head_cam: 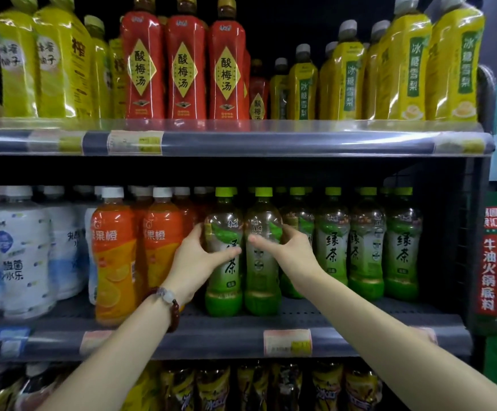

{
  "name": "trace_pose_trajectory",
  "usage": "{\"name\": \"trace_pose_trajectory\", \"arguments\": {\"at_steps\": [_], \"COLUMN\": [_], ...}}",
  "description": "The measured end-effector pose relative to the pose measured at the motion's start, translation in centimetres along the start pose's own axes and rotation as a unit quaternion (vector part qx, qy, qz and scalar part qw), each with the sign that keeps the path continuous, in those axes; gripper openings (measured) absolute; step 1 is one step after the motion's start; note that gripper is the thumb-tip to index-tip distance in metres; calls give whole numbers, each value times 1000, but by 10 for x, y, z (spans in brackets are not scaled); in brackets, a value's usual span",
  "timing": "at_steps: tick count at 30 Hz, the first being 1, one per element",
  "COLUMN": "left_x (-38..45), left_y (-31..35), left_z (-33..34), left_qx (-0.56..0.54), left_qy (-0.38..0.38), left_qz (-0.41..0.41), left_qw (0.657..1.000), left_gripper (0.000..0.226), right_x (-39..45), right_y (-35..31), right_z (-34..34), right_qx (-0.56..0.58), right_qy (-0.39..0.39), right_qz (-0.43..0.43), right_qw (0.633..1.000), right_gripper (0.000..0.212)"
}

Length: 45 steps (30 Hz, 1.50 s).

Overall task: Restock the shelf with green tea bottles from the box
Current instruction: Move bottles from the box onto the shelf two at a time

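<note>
Your left hand grasps one green tea bottle and your right hand grasps the one touching it on the right. Both bottles stand upright at the near edge of the middle shelf, between the orange drink bottles on the left and more green tea bottles on the right.

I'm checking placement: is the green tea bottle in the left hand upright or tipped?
Upright: the green tea bottle stands on the shelf, cap up, left hand gripping it.
</note>
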<state>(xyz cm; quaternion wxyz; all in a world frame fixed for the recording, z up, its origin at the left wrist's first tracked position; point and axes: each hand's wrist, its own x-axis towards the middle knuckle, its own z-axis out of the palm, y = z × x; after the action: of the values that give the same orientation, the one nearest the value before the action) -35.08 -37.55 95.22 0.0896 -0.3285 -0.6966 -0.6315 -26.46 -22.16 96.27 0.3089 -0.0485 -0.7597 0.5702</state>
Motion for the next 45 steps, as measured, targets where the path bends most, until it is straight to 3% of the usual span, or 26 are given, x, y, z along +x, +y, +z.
{"name": "trace_pose_trajectory", "arguments": {"at_steps": [5,11,15,20,30,38,45], "left_x": [-10,-17,-24,-30,-74,-120,-157], "left_y": [-20,-24,-22,-15,14,41,41], "left_z": [-4,-1,5,10,23,92,187], "left_qx": [18,31,115,301,416,431,389], "left_qy": [-40,-36,-7,13,50,-10,-107], "left_qz": [-43,-53,-33,-32,-6,24,60], "left_qw": [998,997,993,953,908,902,913], "left_gripper": [45,48,52,59,49,37,30], "right_x": [-10,-13,-18,-24,-49,-87,-143], "right_y": [32,36,31,23,16,24,58], "right_z": [5,3,5,2,-45,-113,-201], "right_qx": [-118,-144,-166,-238,-319,-383,-428], "right_qy": [-12,-5,-5,-18,-87,-111,-82], "right_qz": [7,17,21,20,-41,-99,-52], "right_qw": [993,989,986,971,943,912,898], "right_gripper": [110,112,99,89,47,40,31]}}
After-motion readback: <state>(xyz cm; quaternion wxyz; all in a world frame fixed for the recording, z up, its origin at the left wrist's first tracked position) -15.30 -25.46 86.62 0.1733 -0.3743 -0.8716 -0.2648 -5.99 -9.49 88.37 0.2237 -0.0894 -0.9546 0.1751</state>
